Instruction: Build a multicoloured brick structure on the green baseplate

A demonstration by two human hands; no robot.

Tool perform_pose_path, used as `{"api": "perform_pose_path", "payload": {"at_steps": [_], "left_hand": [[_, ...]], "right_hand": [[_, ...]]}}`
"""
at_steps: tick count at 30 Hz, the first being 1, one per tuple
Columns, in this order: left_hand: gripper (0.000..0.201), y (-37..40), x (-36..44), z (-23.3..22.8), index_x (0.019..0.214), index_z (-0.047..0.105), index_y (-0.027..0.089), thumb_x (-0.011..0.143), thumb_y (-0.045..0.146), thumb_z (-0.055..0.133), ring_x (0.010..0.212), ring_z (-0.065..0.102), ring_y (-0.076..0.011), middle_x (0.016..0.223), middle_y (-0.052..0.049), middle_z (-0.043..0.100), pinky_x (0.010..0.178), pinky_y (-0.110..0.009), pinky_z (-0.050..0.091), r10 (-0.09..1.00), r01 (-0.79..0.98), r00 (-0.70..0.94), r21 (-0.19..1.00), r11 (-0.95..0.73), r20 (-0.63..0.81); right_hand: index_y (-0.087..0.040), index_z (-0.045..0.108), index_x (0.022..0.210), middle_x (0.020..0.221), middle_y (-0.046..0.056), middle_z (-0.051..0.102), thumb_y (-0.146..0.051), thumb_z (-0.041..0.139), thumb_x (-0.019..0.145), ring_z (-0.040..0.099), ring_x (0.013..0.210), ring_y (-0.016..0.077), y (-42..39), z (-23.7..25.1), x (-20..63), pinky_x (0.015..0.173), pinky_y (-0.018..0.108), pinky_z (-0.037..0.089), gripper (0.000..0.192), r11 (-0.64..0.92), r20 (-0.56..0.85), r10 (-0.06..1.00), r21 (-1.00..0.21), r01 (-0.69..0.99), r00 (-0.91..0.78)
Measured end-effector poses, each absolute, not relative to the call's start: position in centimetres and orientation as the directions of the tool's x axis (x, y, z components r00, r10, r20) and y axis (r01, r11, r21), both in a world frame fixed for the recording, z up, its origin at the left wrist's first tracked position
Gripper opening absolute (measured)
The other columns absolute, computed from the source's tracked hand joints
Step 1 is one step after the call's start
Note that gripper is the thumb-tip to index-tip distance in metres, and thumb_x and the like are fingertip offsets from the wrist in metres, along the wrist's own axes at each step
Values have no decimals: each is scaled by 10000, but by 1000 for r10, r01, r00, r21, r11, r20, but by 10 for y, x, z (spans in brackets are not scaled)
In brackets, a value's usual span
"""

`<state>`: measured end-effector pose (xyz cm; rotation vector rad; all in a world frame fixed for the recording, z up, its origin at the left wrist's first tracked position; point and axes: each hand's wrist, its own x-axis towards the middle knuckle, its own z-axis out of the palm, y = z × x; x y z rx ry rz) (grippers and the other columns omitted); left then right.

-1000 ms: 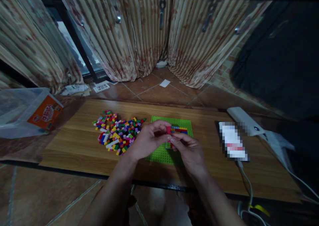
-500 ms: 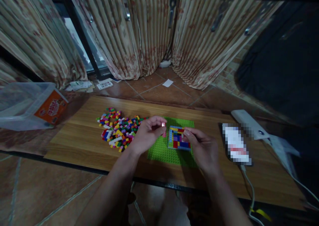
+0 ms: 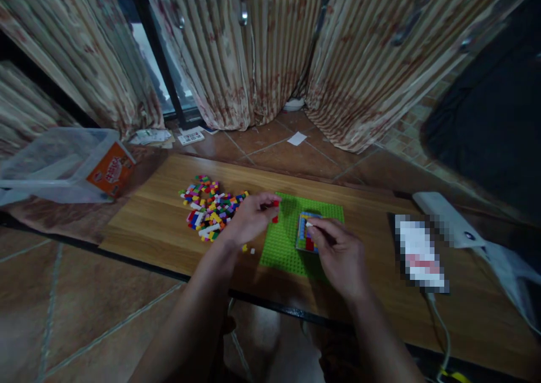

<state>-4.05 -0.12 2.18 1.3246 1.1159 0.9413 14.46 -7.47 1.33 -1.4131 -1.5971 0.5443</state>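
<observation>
Pinching one small red brick (image 3: 275, 203), the left hand (image 3: 249, 219) hovers beside one green studded baseplate (image 3: 287, 248); the right hand (image 3: 338, 253) presses one white brick (image 3: 309, 224) onto the multicoloured block panel (image 3: 305, 234) there. Two loose bricks (image 3: 248, 250) lie nearby.

A clear plastic bin (image 3: 54, 166) sits left of the wooden surface (image 3: 160, 225); striped curtains (image 3: 262, 50) hang behind it; a white charger (image 3: 448, 219) lies at its right end.

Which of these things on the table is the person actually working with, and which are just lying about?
In use:
left hand pinching a small red brick
right hand on the multicoloured brick panel
green baseplate
heap of loose bricks

Lying about:
phone
white power bank
clear plastic tub
papers on the floor
</observation>
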Motion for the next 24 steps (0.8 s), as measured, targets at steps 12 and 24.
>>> {"api": "perform_pose_path", "payload": {"at_steps": [12, 24], "left_hand": [[275, 12, -101, 42, 889, 656, 137, 641, 244, 708, 546, 537, -74, 632, 35, 595, 573, -204, 432, 919, -227, -395, 969, -95, -2], [246, 9, -115, 44, 924, 651, 139, 684, 189, 655, 580, 558, -72, 677, 16, 609, 566, -186, 440, 904, -270, -426, 959, -85, -40]], "right_hand": [[-197, 688, 940, 941, 82, 684, -152, 428, 927, 655, 853, 193, -75, -10, 64, 759, 308, 511, 264, 390, 300, 920, -659, 643, -251], [-216, 684, 1004, 1012, 72, 684, -201, 472, 922, 648, 935, 190, -64, -11, 37, 826, 307, 500, 227, 361, 343, 927, -697, 619, -153]]}}
